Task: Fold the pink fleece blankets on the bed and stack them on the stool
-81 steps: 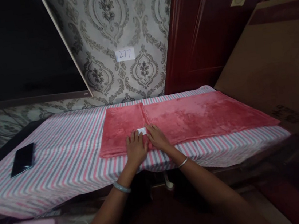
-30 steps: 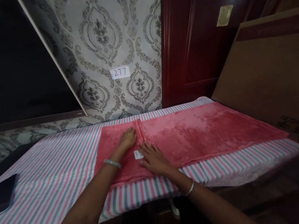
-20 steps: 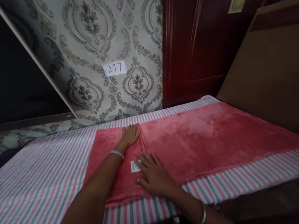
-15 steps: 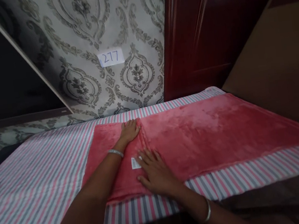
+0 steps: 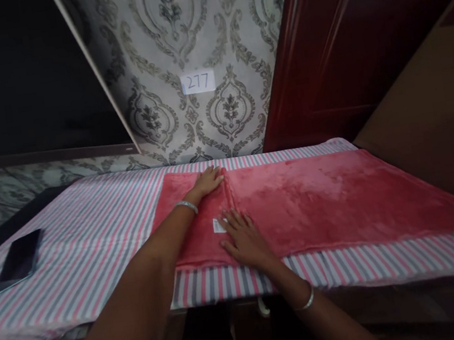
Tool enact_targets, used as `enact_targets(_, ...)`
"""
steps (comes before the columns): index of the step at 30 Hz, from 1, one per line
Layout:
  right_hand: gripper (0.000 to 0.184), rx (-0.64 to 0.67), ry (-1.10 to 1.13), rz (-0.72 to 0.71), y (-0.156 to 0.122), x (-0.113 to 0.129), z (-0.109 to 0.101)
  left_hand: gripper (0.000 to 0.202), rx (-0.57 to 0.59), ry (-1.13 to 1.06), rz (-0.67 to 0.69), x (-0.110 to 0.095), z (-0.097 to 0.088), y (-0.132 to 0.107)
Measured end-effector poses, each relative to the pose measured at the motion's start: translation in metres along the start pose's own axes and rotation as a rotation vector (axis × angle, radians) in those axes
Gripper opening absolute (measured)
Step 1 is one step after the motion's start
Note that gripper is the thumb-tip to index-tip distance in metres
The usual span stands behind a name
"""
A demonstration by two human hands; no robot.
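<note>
A red plush blanket lies spread along the table, its left end folded over so that an edge runs across it near my hands. My left hand rests flat on the folded part near the far side, fingers apart beside that edge. Closer to me, my right hand lies open on the blanket with spread fingers across the same edge. A small white label shows on the folded part, its right side touched or covered by my right fingertips. Both wrists wear silver bangles.
The table wears a striped cloth. A dark phone lies at the left. Behind stand a large black screen, a patterned wall with a paper marked 277, and a dark red door. A brown panel borders the right.
The camera view has turned left, bringing more of the phone and screen into sight. Both hands stay flat on the blanket at nearly the same places.
</note>
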State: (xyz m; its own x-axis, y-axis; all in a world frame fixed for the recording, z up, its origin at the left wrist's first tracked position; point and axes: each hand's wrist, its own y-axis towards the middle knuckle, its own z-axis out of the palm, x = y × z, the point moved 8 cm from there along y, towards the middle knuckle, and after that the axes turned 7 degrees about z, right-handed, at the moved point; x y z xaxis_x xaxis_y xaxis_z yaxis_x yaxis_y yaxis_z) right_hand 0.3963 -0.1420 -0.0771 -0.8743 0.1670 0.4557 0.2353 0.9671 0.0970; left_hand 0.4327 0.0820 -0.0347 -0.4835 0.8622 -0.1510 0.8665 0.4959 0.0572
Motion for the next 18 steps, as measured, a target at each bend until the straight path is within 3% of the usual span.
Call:
enact_targets(3, 0.063, 0.005, -0.033, -0.003, 0.000, 0.002, 0.001, 0.062, -0.061, 0.023, -0.062, 0.024, -0.022, -0.024)
enact_targets(5, 0.063, 0.006, -0.056, -0.005, -0.001, 0.002, 0.000, 0.064, -0.073, 0.068, -0.134, 0.046, -0.026, -0.042)
enact_targets(9, 0.063, 0.013, -0.090, 0.005, -0.002, 0.003, -0.002, 0.067, 0.013, 0.124, -0.237, 0.080, -0.004, -0.067)
enact_targets(12, 0.062, 0.020, -0.104, 0.008, -0.002, 0.003, 0.000, 0.068, -0.001, 0.138, -0.237, 0.086, 0.009, -0.072)
enact_targets(18, 0.065, 0.064, -0.091, 0.000, 0.002, -0.004, 0.001, 0.067, -0.041, 0.151, -0.213, 0.085, 0.011, -0.072)
